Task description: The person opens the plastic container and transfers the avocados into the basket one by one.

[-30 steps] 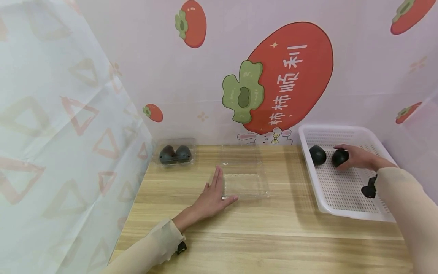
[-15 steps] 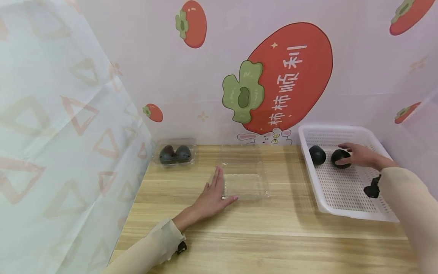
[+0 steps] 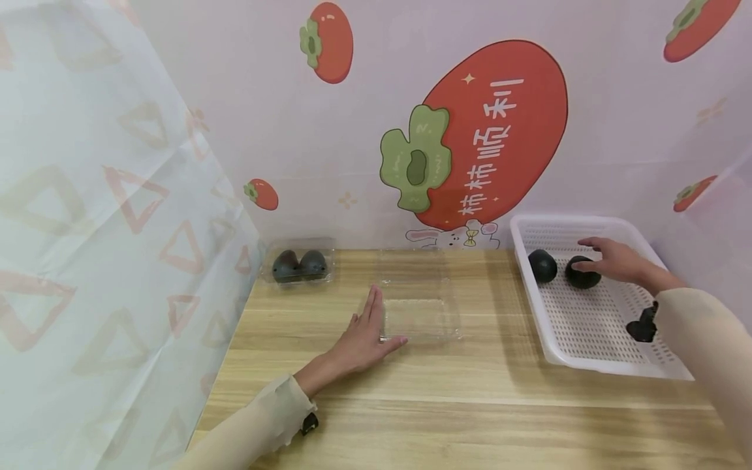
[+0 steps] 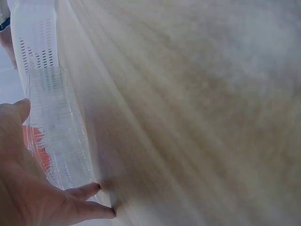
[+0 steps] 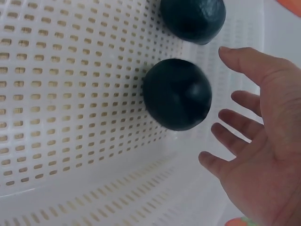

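My left hand [image 3: 357, 343] lies at the left side of an open clear plastic clamshell box [image 3: 418, 318], fingers straight along its edge and thumb by its front corner. In the left wrist view the fingertips [image 4: 106, 212] reach the tabletop beside the box. My right hand [image 3: 621, 261] hovers in the white basket, fingers spread, close to a dark avocado [image 3: 583, 275]. The right wrist view shows a gap between the fingers [image 5: 240, 123] and this avocado [image 5: 178, 94]. A second dark avocado [image 3: 543, 266] lies left of it, against the basket wall.
The white perforated basket [image 3: 542, 326] stands at the table's right. At the back left, a clear plastic box [image 3: 298, 247] holds two dark avocados. Printed sheets with persimmons [image 3: 499, 143] rise behind the wooden table [image 3: 411, 418] and along both sides.
My right hand has loosened from the avocado and drawn back to the right, its fingers spreading. The avocado stays in the basket. My left hand has kept its place at the clamshell box.
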A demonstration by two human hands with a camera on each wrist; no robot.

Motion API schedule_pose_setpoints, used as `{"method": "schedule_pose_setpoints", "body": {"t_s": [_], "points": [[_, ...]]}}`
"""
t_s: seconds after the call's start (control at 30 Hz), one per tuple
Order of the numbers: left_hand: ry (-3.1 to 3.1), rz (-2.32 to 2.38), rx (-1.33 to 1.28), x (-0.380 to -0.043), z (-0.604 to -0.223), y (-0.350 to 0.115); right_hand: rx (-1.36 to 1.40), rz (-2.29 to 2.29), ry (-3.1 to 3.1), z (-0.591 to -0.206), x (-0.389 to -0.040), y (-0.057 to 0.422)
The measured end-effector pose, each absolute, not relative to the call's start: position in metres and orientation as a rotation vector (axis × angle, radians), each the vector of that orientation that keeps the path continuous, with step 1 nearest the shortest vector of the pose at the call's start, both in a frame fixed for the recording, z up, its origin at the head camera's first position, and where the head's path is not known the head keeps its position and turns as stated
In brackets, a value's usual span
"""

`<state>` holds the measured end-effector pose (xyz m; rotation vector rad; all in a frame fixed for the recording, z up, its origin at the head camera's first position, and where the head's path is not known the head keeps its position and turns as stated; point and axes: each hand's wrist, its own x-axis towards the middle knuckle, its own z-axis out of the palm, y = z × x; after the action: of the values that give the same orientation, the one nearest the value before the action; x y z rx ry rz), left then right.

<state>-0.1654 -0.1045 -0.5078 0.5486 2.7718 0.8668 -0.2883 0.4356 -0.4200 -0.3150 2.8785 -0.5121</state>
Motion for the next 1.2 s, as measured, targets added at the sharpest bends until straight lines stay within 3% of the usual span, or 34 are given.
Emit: {"method": "schedule_pose_setpoints", "body": {"t_s": [0.43, 0.67, 1.2], "points": [[2.765, 0.832, 0.557, -0.167, -0.501, -0.106, -0.474, -0.527, 3.014, -0.4, -0.281, 0.398], [2.817, 0.828, 0.577, -0.167, -0.496, -0.107, -0.706, -0.623, 3.129, -0.391, -0.276, 0.366], [2.89, 0.666, 0.69, -0.195, -0.472, -0.113, -0.801, -0.559, 3.021, -0.384, -0.245, 0.288]]}}
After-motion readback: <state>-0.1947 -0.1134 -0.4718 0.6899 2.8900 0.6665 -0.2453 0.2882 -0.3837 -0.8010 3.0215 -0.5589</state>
